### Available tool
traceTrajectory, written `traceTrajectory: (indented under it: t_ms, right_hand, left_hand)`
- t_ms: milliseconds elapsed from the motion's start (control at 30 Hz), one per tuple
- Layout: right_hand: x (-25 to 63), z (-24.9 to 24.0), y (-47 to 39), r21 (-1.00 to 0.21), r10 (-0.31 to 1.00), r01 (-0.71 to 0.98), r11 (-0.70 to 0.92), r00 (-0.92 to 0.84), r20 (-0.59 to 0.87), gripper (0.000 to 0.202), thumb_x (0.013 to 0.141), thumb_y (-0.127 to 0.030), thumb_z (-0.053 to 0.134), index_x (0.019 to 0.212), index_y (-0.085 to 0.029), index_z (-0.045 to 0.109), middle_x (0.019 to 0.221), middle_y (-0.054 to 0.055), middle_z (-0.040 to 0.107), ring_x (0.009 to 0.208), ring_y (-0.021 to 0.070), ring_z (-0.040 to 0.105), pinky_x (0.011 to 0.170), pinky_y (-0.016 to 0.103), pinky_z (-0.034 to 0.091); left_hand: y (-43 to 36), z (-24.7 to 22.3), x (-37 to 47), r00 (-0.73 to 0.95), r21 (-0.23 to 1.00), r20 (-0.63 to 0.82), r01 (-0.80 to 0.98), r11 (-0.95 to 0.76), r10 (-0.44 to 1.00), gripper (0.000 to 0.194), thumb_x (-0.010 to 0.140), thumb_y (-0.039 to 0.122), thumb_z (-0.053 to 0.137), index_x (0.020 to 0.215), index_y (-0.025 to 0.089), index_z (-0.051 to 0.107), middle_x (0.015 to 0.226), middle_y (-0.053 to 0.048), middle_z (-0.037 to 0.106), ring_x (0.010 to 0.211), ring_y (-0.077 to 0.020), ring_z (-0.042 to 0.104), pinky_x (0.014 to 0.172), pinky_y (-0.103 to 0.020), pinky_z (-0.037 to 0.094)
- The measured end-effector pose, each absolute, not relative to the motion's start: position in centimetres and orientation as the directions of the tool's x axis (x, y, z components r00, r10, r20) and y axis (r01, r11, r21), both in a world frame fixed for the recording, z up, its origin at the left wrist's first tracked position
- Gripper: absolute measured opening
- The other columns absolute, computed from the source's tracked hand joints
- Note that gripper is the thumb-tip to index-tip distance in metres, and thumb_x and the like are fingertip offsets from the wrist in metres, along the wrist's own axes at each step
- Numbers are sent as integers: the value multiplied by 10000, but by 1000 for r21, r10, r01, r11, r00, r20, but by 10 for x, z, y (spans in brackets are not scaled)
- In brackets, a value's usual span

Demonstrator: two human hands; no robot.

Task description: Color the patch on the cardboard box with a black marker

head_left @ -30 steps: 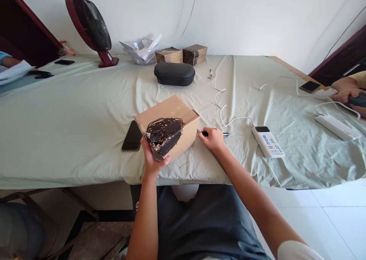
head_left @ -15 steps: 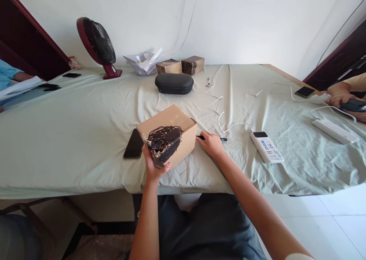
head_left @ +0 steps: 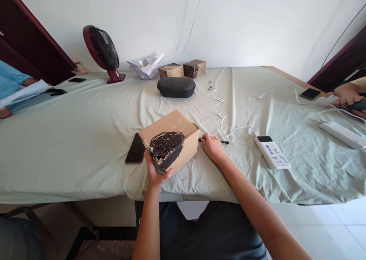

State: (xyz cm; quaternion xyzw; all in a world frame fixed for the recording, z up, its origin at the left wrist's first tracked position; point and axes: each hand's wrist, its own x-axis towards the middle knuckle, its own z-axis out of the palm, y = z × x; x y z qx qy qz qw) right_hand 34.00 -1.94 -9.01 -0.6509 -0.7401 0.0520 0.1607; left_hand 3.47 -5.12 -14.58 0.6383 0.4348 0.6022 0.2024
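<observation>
A cardboard box (head_left: 174,122) with dense black scribble over one corner sits on the cloth, its scribbled corner toward me. My left hand (head_left: 156,173) grips that near-left corner, thumb on the front and fingers behind. A black pen (head_left: 224,142) lies on the cloth just right of the box. My right hand (head_left: 212,148) is over the pen with fingers curled round its middle, and both pen ends stick out. Partly behind the box, to its left, lies a black phone (head_left: 135,150).
Farther back are a black zip case (head_left: 176,87), two scribbled boxes (head_left: 194,68), a plastic bag of papers (head_left: 145,70) and a red fan (head_left: 103,50). A white power bank (head_left: 272,153) with a cable lies right. Other people's hands (head_left: 349,96) show at both sides.
The whole view has shifted slightly, so things sit a little lower and farther right. Both hands stay about where they were on box and pen. At far left, another person's hand shows more.
</observation>
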Motion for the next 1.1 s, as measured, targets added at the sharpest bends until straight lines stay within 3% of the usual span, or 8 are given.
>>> traceTrajectory:
  t_ms: [133,333,567,767,933,1100]
  right_hand:
    - [340,-87,-23,-279,972,942,186,-135,193,306,1169,-237,378,1229,-167,670,1197,120,793,1103,268,722,910,368,395]
    - [337,-79,-28,-279,971,944,177,-122,204,283,1062,-457,651,1023,-181,702,1079,113,799,1038,280,721,889,364,378]
    - [335,-77,-32,-277,980,951,141,-95,174,314,1020,-360,628,750,-201,652,849,85,797,805,223,708,804,354,339]
    - [333,-77,-32,-280,986,953,115,-76,147,256,1018,-270,558,796,-203,666,906,84,822,794,209,702,751,342,303]
    - [333,-74,-35,-313,988,945,97,-53,145,265,1067,-346,495,942,-223,695,971,62,824,766,201,681,648,329,239]
    - [332,-75,-35,-336,987,936,110,-63,147,166,1002,-306,571,949,-213,699,959,59,794,767,193,664,630,309,255]
  left_hand:
    - [-52,-142,37,-135,824,555,222,-521,821,1045,664,656,899,1515,241,458,1393,-170,576,1309,-370,631,1146,-588,531]
    - [-52,-143,37,-149,835,542,205,-510,827,1032,650,627,916,1501,249,470,1376,-154,603,1280,-358,656,1111,-557,552]
    - [-51,-147,36,-157,830,547,225,-510,822,1029,672,642,906,1501,229,457,1379,-176,582,1318,-355,631,1159,-553,525]
    - [-50,-153,35,-168,844,527,219,-490,833,1076,649,670,913,1510,221,449,1412,-185,576,1361,-372,617,1188,-570,507]
    - [-51,-150,35,-157,837,536,227,-498,829,1018,675,645,910,1503,244,473,1368,-159,589,1322,-359,632,1176,-585,511]
    - [-49,-150,34,-147,828,550,224,-514,822,1022,685,673,896,1498,229,464,1379,-171,587,1328,-359,640,1162,-566,526]
